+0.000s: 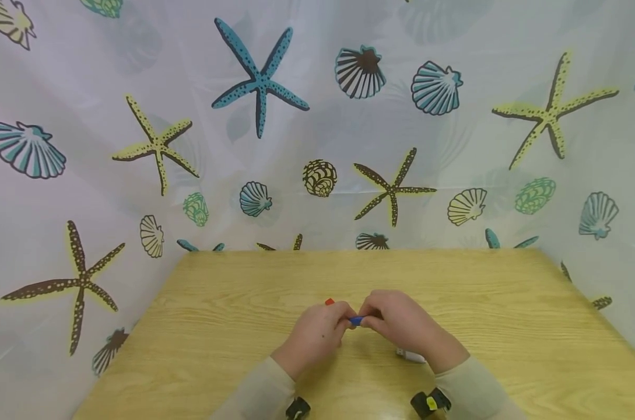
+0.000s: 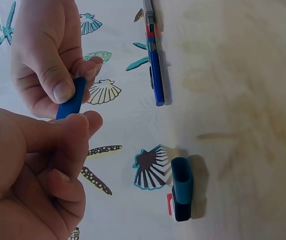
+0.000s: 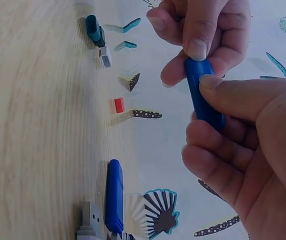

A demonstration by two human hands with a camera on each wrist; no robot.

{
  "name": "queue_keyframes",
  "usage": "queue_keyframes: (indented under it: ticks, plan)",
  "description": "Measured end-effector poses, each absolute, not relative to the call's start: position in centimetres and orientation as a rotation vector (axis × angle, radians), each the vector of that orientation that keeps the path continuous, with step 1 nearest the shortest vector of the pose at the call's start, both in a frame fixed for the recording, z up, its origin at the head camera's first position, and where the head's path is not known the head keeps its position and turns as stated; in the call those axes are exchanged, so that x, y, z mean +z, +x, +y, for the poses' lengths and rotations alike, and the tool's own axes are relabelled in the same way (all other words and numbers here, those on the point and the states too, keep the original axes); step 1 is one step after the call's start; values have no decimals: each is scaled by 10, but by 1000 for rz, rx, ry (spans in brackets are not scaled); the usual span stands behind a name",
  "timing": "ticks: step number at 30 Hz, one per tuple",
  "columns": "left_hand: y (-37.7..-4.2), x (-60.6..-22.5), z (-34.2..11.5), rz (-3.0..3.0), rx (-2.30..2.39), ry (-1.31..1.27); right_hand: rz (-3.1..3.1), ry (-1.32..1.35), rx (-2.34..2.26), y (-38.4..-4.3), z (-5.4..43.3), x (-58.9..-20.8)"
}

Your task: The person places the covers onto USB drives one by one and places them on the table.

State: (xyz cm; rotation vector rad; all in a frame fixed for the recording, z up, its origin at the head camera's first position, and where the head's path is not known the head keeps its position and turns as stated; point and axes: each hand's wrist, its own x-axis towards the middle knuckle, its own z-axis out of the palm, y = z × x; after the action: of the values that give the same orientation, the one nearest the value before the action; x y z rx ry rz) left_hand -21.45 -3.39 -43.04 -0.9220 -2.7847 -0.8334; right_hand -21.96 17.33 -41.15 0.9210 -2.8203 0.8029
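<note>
Right wrist: left hand [image 3: 210,30] and right hand [image 3: 260,145] tightly pinch one blue piece [image 3: 206,109]. It seems light, stiff, smooth; grip opposite ends.

Head view: no text, label, brand, number or sign can be read. Left and right wrist views: likewise, none legible.
</note>
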Motion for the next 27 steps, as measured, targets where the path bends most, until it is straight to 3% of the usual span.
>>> queue_keyframes:
  ticks: [27]
  plan:
    - [-217, -423, -42, -2848, -838, -845, -2963, 799, 713, -224, 187, -417]
